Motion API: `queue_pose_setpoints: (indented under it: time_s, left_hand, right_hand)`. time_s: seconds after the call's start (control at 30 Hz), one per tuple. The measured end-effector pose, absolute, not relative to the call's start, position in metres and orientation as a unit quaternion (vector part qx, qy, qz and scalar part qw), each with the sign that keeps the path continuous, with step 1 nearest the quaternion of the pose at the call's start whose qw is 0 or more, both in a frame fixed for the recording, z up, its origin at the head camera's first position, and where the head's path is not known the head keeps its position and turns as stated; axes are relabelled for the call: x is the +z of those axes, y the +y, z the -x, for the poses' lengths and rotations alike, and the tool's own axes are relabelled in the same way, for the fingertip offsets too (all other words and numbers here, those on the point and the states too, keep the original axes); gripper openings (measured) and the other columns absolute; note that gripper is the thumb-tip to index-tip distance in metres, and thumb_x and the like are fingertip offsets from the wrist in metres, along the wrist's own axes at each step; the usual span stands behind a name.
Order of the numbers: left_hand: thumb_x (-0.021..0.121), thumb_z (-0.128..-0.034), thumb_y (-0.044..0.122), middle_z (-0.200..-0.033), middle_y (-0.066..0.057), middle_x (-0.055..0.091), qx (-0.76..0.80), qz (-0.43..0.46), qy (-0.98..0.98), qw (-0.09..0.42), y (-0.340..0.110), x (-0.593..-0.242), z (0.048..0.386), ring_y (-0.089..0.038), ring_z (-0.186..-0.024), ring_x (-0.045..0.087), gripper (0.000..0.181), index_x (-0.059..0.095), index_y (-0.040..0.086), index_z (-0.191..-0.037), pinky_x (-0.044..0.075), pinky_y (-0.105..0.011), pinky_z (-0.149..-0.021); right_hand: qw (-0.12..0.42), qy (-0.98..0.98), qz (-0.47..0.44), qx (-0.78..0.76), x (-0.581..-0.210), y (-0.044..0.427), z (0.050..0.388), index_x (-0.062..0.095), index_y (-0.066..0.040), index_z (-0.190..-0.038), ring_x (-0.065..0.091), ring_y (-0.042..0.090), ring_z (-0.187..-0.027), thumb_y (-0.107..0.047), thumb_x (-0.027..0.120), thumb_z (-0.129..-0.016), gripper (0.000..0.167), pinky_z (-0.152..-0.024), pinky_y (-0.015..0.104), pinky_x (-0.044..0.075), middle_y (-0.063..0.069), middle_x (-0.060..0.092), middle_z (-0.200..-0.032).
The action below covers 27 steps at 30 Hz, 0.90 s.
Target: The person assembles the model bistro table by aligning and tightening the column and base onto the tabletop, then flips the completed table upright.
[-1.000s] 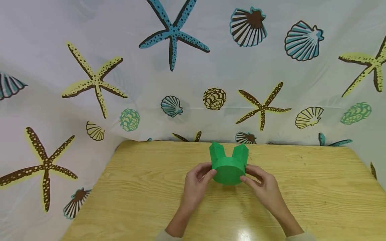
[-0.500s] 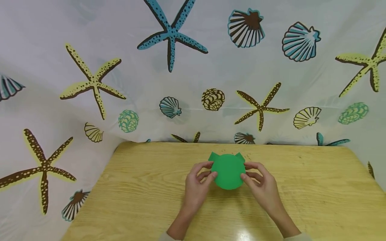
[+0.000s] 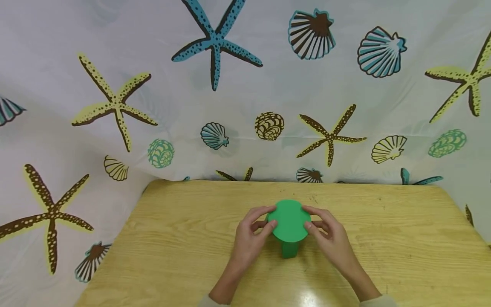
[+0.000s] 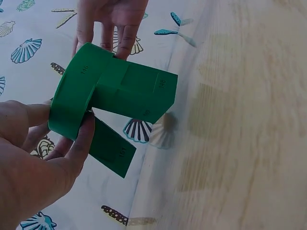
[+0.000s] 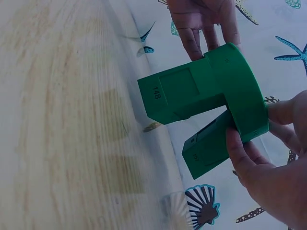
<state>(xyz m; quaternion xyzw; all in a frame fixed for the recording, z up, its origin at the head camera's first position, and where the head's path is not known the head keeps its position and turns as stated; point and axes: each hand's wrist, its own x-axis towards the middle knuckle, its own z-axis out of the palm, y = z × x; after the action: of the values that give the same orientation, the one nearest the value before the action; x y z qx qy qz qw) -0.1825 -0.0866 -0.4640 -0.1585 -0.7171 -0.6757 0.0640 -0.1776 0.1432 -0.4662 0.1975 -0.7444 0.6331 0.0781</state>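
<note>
A small green toy stool (image 3: 289, 221) is held with its round seat up, above the table. In the head view, one blocky leg (image 3: 290, 250) shows below the seat. Both wrist views show several legs under it, with printed numbers on their faces. My left hand (image 3: 248, 237) pinches the left side of the seat rim between thumb and fingers. On the opposite side, my right hand (image 3: 333, 239) pinches the rim the same way. Seen in the left wrist view, the stool (image 4: 79, 88) stays apart from the tabletop. Part of the legs is hidden in the head view.
A wooden table (image 3: 180, 238) lies beneath the hands, with light glare at its front. Behind and to the left hangs a white cloth (image 3: 180, 106) printed with starfish and shells, reaching the table's back edge.
The stool has been tipped over: its legs pointed up and back a second ago and now point down. Both hands turned with it and keep their hold. The head view shifted slightly.
</note>
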Motion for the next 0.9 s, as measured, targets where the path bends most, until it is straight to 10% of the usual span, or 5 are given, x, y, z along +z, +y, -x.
queue_pose_setpoints:
  time_s: [0.9]
  left_hand:
    - [0.071, -0.0989, 0.014, -0.134, -0.014, 0.059, -0.665, 0.125, -0.735, 0.031, -0.088, -0.475, 0.181, -0.035, -0.111, 0.067, 0.038, 0.066, 0.008, -0.136, 0.058, -0.028, -0.09]
  right_hand:
    - [0.058, -0.764, -0.195, 0.612, -0.477, 0.145, 0.178, 0.062, -0.005, -0.139, 0.067, 0.038, -0.108, -0.01, 0.066, -0.102, 0.038, -0.091, 0.027, 0.057, 0.015, 0.058, -0.136]
